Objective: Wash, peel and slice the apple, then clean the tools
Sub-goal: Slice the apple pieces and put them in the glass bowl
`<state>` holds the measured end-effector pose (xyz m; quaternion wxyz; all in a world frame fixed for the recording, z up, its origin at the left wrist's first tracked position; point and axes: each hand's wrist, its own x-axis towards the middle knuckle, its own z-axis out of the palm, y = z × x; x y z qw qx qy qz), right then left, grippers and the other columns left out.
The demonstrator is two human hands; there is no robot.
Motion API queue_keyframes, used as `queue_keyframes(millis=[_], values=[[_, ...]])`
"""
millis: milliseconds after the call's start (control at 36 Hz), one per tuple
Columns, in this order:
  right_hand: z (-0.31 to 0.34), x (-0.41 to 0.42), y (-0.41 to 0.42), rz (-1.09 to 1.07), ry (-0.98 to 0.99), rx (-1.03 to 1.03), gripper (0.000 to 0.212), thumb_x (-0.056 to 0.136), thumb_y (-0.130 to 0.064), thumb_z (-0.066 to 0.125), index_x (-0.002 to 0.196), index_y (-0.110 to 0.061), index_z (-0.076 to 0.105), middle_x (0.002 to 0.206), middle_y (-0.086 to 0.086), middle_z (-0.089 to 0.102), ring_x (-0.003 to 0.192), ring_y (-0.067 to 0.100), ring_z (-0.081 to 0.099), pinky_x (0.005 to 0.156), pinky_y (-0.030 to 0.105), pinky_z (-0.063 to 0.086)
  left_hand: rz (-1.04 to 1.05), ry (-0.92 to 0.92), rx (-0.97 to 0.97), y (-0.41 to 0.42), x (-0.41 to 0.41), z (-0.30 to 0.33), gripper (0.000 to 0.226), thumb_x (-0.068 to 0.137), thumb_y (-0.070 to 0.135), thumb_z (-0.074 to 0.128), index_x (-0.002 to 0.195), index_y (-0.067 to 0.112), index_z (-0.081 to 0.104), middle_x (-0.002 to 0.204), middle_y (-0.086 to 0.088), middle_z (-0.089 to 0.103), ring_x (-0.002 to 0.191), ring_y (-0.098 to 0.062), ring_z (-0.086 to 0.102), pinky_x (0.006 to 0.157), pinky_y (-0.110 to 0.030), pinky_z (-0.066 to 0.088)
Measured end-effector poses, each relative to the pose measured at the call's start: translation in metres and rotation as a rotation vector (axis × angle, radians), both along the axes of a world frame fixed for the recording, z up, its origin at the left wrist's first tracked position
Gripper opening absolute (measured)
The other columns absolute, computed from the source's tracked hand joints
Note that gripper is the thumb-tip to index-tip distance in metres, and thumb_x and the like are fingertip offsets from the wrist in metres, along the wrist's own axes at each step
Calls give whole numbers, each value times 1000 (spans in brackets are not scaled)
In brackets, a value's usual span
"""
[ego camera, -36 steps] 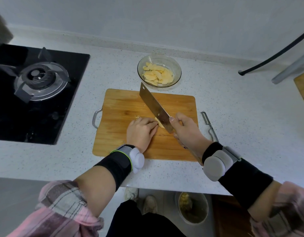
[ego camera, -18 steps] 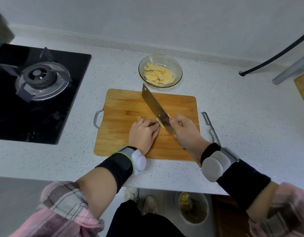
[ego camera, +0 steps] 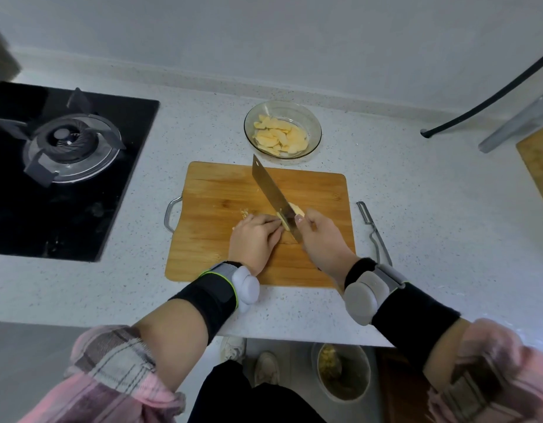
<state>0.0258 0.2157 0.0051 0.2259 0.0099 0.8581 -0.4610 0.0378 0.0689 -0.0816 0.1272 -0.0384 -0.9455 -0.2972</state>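
Note:
On the wooden cutting board (ego camera: 221,184) my left hand (ego camera: 254,239) holds down a small peeled apple piece (ego camera: 285,223), fingers curled over it. My right hand (ego camera: 322,242) grips the handle of a cleaver (ego camera: 273,193); its blade rests on the apple piece right beside my left fingertips. A cut slice (ego camera: 296,209) lies on the far side of the blade. Behind the board, a glass bowl (ego camera: 313,123) holds several pale apple slices (ego camera: 279,137). A metal peeler (ego camera: 372,230) lies on the counter to the right of the board.
A black gas hob (ego camera: 62,154) with a burner fills the counter's left. A black hose (ego camera: 490,99) and a second wooden board (ego camera: 539,166) are at the far right. Below the counter edge stands a bin (ego camera: 343,370) with peelings, beside my shoes.
The cleaver has shifted slightly left onto the apple piece, leaving a cut slice on the blade's right. My left hand holds its place on the piece.

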Motion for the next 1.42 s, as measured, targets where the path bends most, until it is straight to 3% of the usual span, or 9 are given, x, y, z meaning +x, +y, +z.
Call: queue_keyframes(millis=[83,194,333,500,639,889,1111,1278,1417], values=[[0,2,0,-12,0,-14,31,104,-37,40,75,-26,41,62,-3,45,51,11,36,48,27,32,71,-183,201,4,-6,12,17,87,28,67,95,15,75,94,0,72,88,-21,64,76,-31,50],[-1,3,2,-22,-25,-21,32,103,-40,42,77,-21,39,66,0,47,52,11,37,48,27,32,196,-299,428,5,-14,21,16,81,22,74,93,14,67,86,2,68,79,-15,63,77,-30,51],[2,2,8,-86,-111,-154,34,104,-39,43,75,-22,35,56,-3,42,45,12,33,41,25,28,170,-315,458,-1,-18,21,15,79,13,75,89,15,64,88,3,66,75,-12,62,78,-29,52],[22,-10,14,-117,-107,-284,31,104,-41,43,82,-18,38,59,4,38,46,16,29,44,27,23,144,-337,484,-9,-21,22,19,80,4,73,96,8,64,90,-1,67,82,-13,65,82,-22,51],[32,-21,29,-133,-116,-302,33,102,-46,45,79,-22,44,56,3,42,43,16,32,47,27,25,149,-299,418,-23,-23,23,16,87,-4,58,97,7,65,89,0,64,83,-12,62,80,-19,50],[27,-22,64,180,-230,-221,37,86,-41,66,77,-13,45,58,14,59,41,20,37,41,24,32,215,-280,450,-78,-47,48,20,95,2,47,102,11,62,92,3,65,87,-15,60,81,-26,47],[7,-17,64,316,-279,-113,44,71,-42,79,81,-13,48,68,17,69,43,19,39,47,28,29,-45,-359,284,-87,-70,65,25,99,11,44,115,15,63,115,5,62,108,-10,55,89,-18,39],[-4,-16,65,357,-279,-37,35,77,-25,84,78,-14,51,65,11,70,44,14,44,47,25,35,-409,-450,49,-45,-76,66,37,100,11,42,136,17,50,144,0,46,133,-16,40,107,-25,29],[-12,-17,66,389,-251,30,35,75,-19,85,77,-15,51,63,3,70,56,12,60,51,23,41,-574,-580,-63,-12,-80,54,46,102,10,36,148,14,32,156,-1,26,145,-18,19,116,-28,14]])
